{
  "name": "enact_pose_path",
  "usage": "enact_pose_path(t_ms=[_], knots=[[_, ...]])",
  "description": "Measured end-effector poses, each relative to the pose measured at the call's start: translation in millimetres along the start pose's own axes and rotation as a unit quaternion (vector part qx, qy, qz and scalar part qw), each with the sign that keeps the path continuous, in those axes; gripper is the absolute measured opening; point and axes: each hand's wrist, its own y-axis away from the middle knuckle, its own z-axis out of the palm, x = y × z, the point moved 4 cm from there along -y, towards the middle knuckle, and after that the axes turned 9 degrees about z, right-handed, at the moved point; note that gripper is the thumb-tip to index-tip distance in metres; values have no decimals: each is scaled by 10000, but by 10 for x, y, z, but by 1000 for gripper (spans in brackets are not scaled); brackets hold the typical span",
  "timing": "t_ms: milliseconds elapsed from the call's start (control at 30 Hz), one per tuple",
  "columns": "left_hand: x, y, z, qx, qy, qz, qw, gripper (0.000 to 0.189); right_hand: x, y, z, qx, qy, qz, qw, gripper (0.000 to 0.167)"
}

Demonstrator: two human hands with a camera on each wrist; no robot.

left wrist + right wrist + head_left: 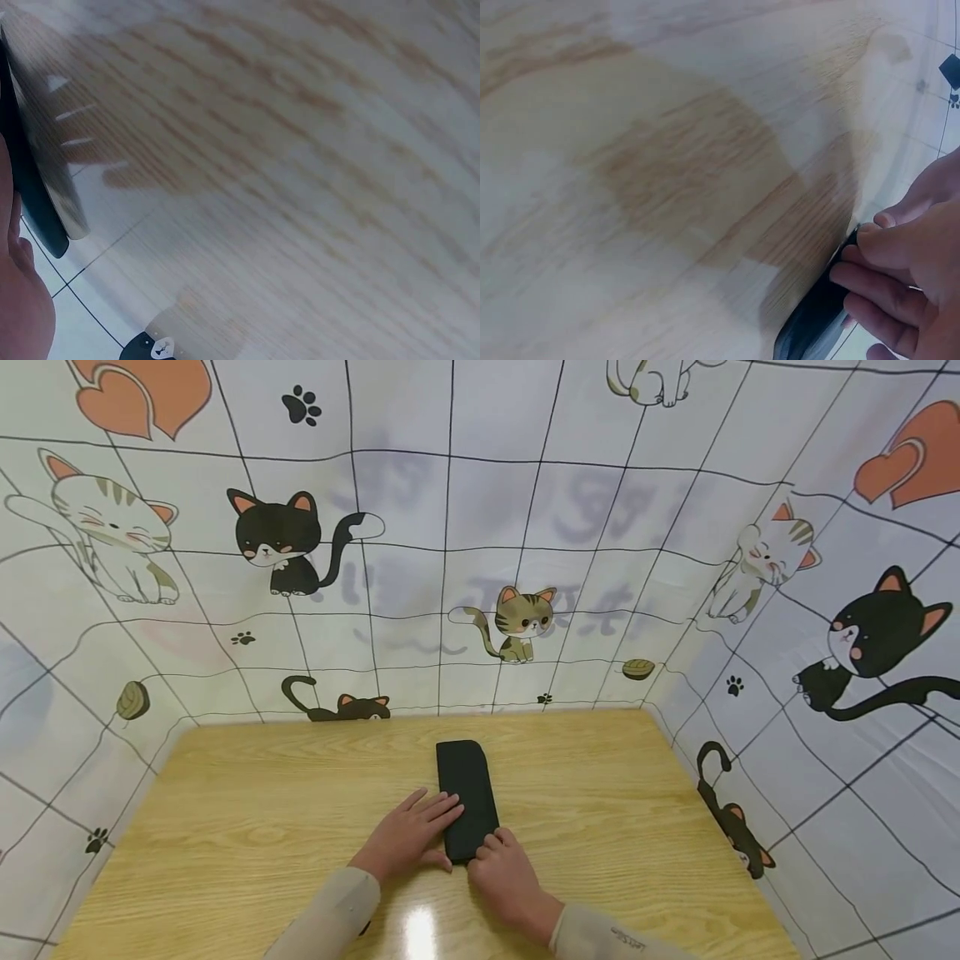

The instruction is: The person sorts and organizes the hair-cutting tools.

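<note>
A slim black case [467, 777] with one rounded far corner lies flat on the wooden table [300, 793], its long side pointing away from me. My left hand [408, 837] rests on its left side, fingers stretched out over the top and thumb by the near edge. At the near right corner, my right hand [510, 875] has its fingers curled and pinches the edge. The right wrist view shows thumb and fingertips together at the end of the case [810, 326]; what exactly they pinch there, I cannot tell. Only a dark edge of the case [34, 191] shows in the left wrist view.
White cloth walls [420, 543] printed with cats, paw prints and grid lines enclose the table at the back and both sides. A bright light reflection [420, 931] falls on the tabletop near the front, between the two sleeves.
</note>
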Motion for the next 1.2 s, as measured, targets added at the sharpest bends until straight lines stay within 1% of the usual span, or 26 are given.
enact_pose_path(t_ms=[167, 267, 367, 433, 567, 700, 800, 900, 1000, 1133, 1200], knots=[[-3, 12, -17, 129, -34, 50, 9999, 86, -114, -55, -29, 197, 28, -266, 9995, 2], [-3, 7, -34, 139, -172, 91, 9997, 86, -141, -77, -29, 274, 42, -327, 9991, 3], [-12, 0, -47, 68, -263, 63, 9996, 86, -136, -92, -12, 235, 55, -336, 9991, 3], [-18, -4, -53, -12, -238, 31, 9997, 86, -129, -98, -5, 184, 36, -375, 9991, 4], [-15, -4, -66, -149, -18, -18, 9999, 86, -98, -90, -5, 97, -61, -469, 9988, 4], [-5, 1, -66, -222, 55, -49, 9997, 85, -49, -76, 3, 113, -166, -489, 9986, 4], [2, 1, -64, -197, 99, -47, 9997, 85, -11, -68, 13, 262, -207, -500, 9982, 6], [5, 3, -61, -105, 179, -34, 9998, 84, 28, -56, 21, 388, -199, -556, 9975, 10], [2, 7, -51, -28, 322, -44, 9995, 84, 72, -44, 20, 450, -224, -641, 9967, 8], [-7, 8, -32, -110, 408, -92, 9991, 85, 145, -25, 11, 473, -453, -692, 9955, 7], [-13, 7, -26, -169, 340, -104, 9992, 85, 191, -13, 14, 426, -634, -667, 9948, 7]])
